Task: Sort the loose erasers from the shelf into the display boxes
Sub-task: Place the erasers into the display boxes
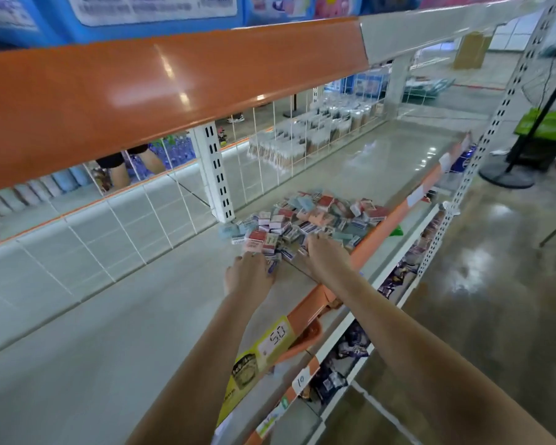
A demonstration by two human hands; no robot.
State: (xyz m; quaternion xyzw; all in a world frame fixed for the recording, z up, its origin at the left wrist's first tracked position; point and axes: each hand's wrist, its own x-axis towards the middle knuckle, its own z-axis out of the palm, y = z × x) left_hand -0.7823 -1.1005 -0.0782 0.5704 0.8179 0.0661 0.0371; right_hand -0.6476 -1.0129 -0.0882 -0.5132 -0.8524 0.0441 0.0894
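- On the grey shelf, loose erasers lie heaped near its orange front edge.
- Our left hand and right hand reach into the heap's near side; we cannot tell what the fingers grip.

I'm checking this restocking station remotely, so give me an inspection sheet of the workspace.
Surface: grey shelf with orange front edge, mostly bare.
Job's things: pile of loose erasers by the front edge; display boxes not seen.
Clutter: price tags on the edge.
Hands: left hand and right hand both at the pile's near side; grip unclear.
Cables: nothing seen.
Surroundings: wire back panel, standing fan, glossy floor.
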